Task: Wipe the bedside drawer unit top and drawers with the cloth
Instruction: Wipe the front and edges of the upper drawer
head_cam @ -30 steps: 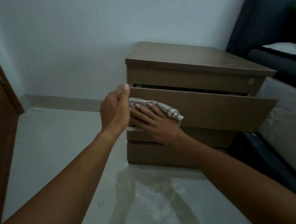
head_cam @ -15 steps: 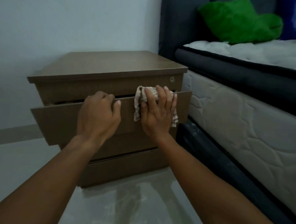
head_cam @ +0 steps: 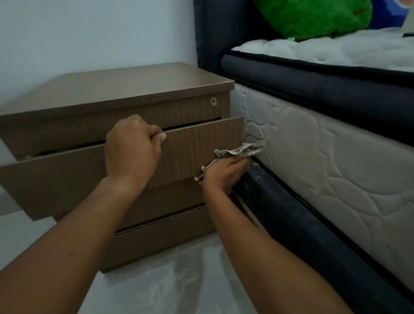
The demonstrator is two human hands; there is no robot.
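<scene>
The brown wooden bedside drawer unit [head_cam: 122, 91] stands against the wall beside the bed. Its second drawer [head_cam: 197, 146] is pulled out, so its front juts forward of the other drawers. My left hand [head_cam: 131, 149] grips the top edge of that drawer front, fingers curled over it. My right hand [head_cam: 224, 172] holds the checked cloth [head_cam: 237, 151] at the drawer front's right end, in the narrow gap next to the mattress. The top drawer has a small round lock [head_cam: 213, 101].
The bed fills the right side: a quilted white mattress side [head_cam: 322, 159], a dark base rail [head_cam: 305, 231] and a dark headboard [head_cam: 216, 24]. A green plush pillow [head_cam: 307, 12] lies on the bed. Pale glossy floor [head_cam: 181, 288] lies below the unit.
My right hand slid the cloth rightward along the drawer front to its right end by the mattress. My left hand kept hold of the drawer's top edge. The view swung right.
</scene>
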